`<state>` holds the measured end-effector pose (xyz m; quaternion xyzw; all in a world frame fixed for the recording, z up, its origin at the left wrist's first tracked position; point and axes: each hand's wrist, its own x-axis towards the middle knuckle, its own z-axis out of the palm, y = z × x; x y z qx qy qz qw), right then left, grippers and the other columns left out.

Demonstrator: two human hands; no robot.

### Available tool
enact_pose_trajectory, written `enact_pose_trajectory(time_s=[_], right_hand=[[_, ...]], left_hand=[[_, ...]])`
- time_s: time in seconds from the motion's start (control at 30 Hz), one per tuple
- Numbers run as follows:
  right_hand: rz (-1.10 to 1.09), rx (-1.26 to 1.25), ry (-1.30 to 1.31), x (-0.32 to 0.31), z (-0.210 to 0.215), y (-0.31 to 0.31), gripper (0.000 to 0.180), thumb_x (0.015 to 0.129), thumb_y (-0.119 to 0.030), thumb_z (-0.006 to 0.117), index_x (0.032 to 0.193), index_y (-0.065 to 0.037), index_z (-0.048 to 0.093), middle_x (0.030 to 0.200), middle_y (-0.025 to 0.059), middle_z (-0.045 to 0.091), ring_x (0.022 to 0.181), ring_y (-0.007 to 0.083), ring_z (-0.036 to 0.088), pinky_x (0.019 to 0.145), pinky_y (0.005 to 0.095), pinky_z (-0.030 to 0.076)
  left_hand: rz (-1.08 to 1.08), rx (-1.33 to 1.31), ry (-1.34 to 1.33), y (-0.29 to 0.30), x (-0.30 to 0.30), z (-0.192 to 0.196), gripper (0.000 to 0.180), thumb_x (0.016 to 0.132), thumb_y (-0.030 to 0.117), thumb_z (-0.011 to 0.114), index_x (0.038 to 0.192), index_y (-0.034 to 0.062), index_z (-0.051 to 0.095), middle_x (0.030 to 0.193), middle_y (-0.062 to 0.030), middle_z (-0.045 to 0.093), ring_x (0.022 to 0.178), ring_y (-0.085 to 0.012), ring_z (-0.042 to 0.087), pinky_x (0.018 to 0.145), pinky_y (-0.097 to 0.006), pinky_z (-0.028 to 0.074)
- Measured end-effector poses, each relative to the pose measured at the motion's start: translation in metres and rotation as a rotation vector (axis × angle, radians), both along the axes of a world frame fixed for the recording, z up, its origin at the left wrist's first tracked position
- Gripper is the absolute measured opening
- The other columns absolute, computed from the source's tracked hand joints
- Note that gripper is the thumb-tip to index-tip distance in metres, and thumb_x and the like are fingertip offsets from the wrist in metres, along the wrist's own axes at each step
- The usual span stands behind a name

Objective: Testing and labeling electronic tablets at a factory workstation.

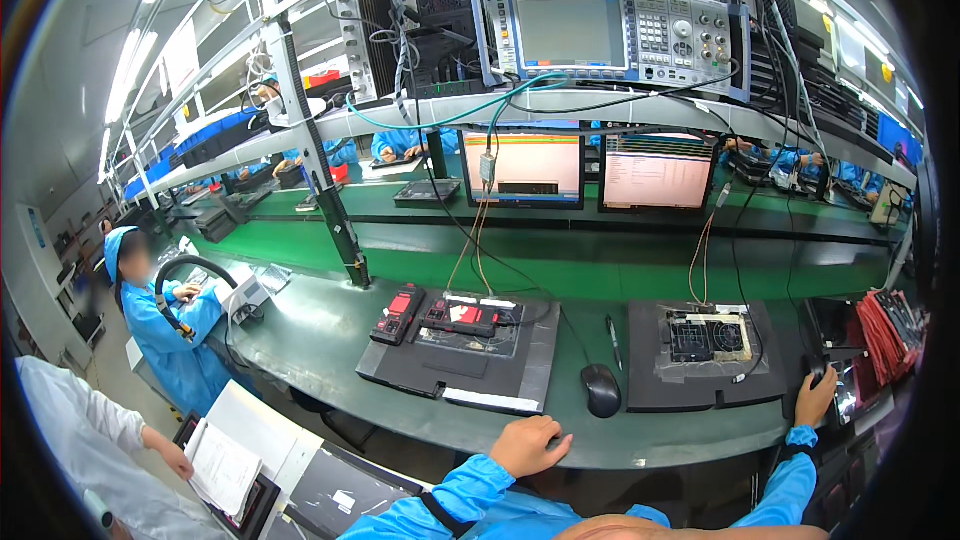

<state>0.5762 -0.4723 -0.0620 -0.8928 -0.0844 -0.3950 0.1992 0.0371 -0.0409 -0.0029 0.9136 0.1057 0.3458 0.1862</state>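
Note:
My left hand (531, 446) rests at the near edge of the green bench, its fingers curled in with nothing visible in them. Far to the right, my right hand (816, 398) has its fingers bent around a dark object whose kind I cannot make out, beside a stack of red and black pieces (884, 332). Between my hands lie a black mouse (601, 391) and a pen (613, 342). Left of the mouse, a dark foam pad (400, 368) bears two red-and-black handheld devices (397, 314). A second foam pad (655, 390) carries a taped fixture (710, 336) with cables attached.
A shelf above the bench holds a test instrument (612, 35) with a screen. Two monitors (525, 168) stand behind the pads, and cables hang down to them. At left, a person in blue (165, 320) works, and another person's hand (175, 457) touches papers (222, 467).

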Motion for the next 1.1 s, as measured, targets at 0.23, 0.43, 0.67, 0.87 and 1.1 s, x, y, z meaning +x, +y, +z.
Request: enact_pose_trajectory(time_s=[0.23, 0.43, 0.67, 0.87, 1.1], right_hand=[[-0.01, -0.008, -0.025, 0.003, -0.004, 0.001, 0.048, 0.101, -0.018, 0.062, 0.143, 0.004, 0.052, 0.146, 0.0246, 0.055, 0.136, 0.0434, 0.052, 0.115, 0.0494, 0.042], [-0.011, -0.03, -0.03, 0.003, -0.004, -0.002, 0.049, 0.101, -0.019, 0.062, 0.143, 0.004, 0.052, 0.146, 0.0252, 0.055, 0.137, 0.0433, 0.052, 0.115, 0.0489, 0.041], [-0.006, -0.019, -0.013, 0.0, -0.003, -0.005, 0.048, 0.102, -0.018, 0.061, 0.143, 0.005, 0.052, 0.146, 0.0251, 0.055, 0.137, 0.0433, 0.051, 0.115, 0.0486, 0.041], [0.0, -0.056, -0.034, -0.001, 0.002, -0.003, 0.047, 0.101, -0.019, 0.062, 0.142, 0.004, 0.053, 0.143, 0.026, 0.056, 0.133, 0.0444, 0.053, 0.113, 0.0497, 0.043], [0.024, -0.058, -0.041, -0.01, 0.011, 0.0, 0.046, 0.1, -0.018, 0.064, 0.139, 0.005, 0.055, 0.139, 0.0253, 0.058, 0.131, 0.0438, 0.055, 0.112, 0.0481, 0.044]], left_hand=[[0.007, -0.018, -0.019, 0.0, -0.001, -0.001, 0.025, 0.085, 0.024, 0.082, 0.079, 0.0062, 0.065, 0.073, -0.0091, 0.062, 0.067, -0.0296, 0.065, 0.06, -0.041, 0.051], [0.021, -0.032, -0.04, -0.001, -0.001, 0.0, 0.024, 0.085, 0.023, 0.082, 0.08, 0.0061, 0.065, 0.072, -0.0088, 0.06, 0.066, -0.0293, 0.064, 0.059, -0.041, 0.051], [0.006, -0.032, -0.045, -0.002, 0.0, -0.001, 0.024, 0.084, 0.021, 0.083, 0.08, 0.0056, 0.065, 0.072, -0.0091, 0.06, 0.066, -0.0293, 0.064, 0.058, -0.041, 0.05], [0.021, -0.024, -0.036, -0.003, -0.002, 0.003, 0.023, 0.083, 0.02, 0.083, 0.079, 0.0062, 0.066, 0.073, -0.0092, 0.06, 0.066, -0.0299, 0.064, 0.058, -0.042, 0.051], [0.019, -0.036, 0.004, -0.002, -0.001, 0.01, 0.02, 0.085, 0.019, 0.081, 0.082, 0.0068, 0.066, 0.074, -0.0088, 0.06, 0.067, -0.0296, 0.065, 0.059, -0.043, 0.051]])
